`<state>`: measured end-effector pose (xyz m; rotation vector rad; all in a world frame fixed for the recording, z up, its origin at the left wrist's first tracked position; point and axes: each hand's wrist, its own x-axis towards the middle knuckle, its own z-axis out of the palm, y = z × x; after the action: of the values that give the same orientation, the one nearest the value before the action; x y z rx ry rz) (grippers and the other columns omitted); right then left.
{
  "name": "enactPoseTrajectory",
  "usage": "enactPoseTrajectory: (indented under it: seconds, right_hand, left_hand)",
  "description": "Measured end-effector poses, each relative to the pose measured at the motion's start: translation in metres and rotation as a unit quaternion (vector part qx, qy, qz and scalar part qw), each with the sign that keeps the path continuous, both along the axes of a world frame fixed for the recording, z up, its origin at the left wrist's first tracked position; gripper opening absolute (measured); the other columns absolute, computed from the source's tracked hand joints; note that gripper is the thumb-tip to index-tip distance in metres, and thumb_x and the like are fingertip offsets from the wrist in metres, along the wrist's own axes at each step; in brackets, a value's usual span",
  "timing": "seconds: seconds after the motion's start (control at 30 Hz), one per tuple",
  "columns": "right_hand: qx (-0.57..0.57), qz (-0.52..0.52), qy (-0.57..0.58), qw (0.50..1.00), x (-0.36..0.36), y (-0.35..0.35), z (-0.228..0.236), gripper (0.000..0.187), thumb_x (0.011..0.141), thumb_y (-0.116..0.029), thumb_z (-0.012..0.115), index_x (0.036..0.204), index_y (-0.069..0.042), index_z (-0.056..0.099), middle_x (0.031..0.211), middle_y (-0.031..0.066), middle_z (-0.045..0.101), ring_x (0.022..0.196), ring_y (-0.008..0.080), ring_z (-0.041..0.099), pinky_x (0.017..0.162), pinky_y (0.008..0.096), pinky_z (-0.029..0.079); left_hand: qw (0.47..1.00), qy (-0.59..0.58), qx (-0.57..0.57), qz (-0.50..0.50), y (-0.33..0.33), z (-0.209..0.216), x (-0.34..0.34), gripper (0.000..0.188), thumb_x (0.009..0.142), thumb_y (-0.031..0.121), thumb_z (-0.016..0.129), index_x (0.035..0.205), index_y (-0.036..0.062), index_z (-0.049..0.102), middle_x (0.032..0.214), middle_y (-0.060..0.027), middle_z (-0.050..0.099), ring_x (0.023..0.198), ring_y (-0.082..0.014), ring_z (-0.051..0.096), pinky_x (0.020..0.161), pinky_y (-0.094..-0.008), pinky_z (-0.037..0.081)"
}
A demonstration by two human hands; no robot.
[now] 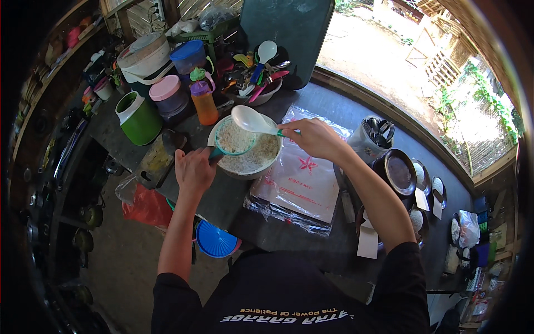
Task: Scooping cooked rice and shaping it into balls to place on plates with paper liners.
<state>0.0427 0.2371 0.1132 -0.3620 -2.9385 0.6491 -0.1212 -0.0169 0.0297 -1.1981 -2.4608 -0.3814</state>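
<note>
Indoors, in the head view, one left hand (194, 170) closes around the handle of one teal-rimmed scoop (231, 153), loaded with rice (240, 164), over one white bowl (245, 176) holding more; one right hand (311, 137) grips one white spoon (250, 119) above it. One orange bottle (206, 108) stands behind; two hands, both occupied.

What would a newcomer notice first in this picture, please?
Likely the rice bowl near the middle: over it, the left hand holds a teal scoop, the right hand a white spoon. Then, perhaps, the green container, upper left, and the sunlit yard, upper right.
</note>
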Motion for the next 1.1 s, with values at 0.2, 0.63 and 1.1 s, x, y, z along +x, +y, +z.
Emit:
enactPoseTrajectory:
  seconds: [0.2,0.63,1.1]
  right_hand:
    - [0.141,0.024,-0.067,0.987,0.0,-0.04,0.002,0.031,0.099,-0.038,0.05,0.123,-0.028,0.067,0.084,0.0134,0.071,0.072,0.0333,0.067,0.068,0.045,0.052]
    - [0.024,0.02,-0.063,0.998,0.0,-0.029,0.013,0.036,0.099,-0.037,0.047,0.126,-0.02,0.065,0.083,0.0162,0.07,0.082,0.0346,0.068,0.074,0.045,0.052]
    - [0.088,0.011,-0.05,0.995,0.006,-0.031,0.008,0.036,0.1,-0.036,0.045,0.126,-0.022,0.065,0.081,0.0156,0.07,0.077,0.0358,0.068,0.071,0.0466,0.052]
  left_hand:
    - [0.999,0.049,-0.005,-0.013,0.004,0.004,-0.005,0.023,0.087,0.034,0.066,0.082,0.0113,0.07,0.075,-0.0064,0.068,0.072,-0.0224,0.065,0.076,-0.0382,0.034]
    - [0.998,0.029,0.055,-0.021,0.004,0.001,-0.004,0.025,0.083,0.036,0.07,0.083,0.0115,0.072,0.073,-0.0054,0.067,0.065,-0.0226,0.063,0.075,-0.0379,0.034]
    - [0.999,0.006,0.037,-0.036,0.008,0.01,-0.001,0.026,0.086,0.039,0.067,0.086,0.0141,0.073,0.074,-0.0047,0.068,0.068,-0.0222,0.063,0.076,-0.0374,0.033]
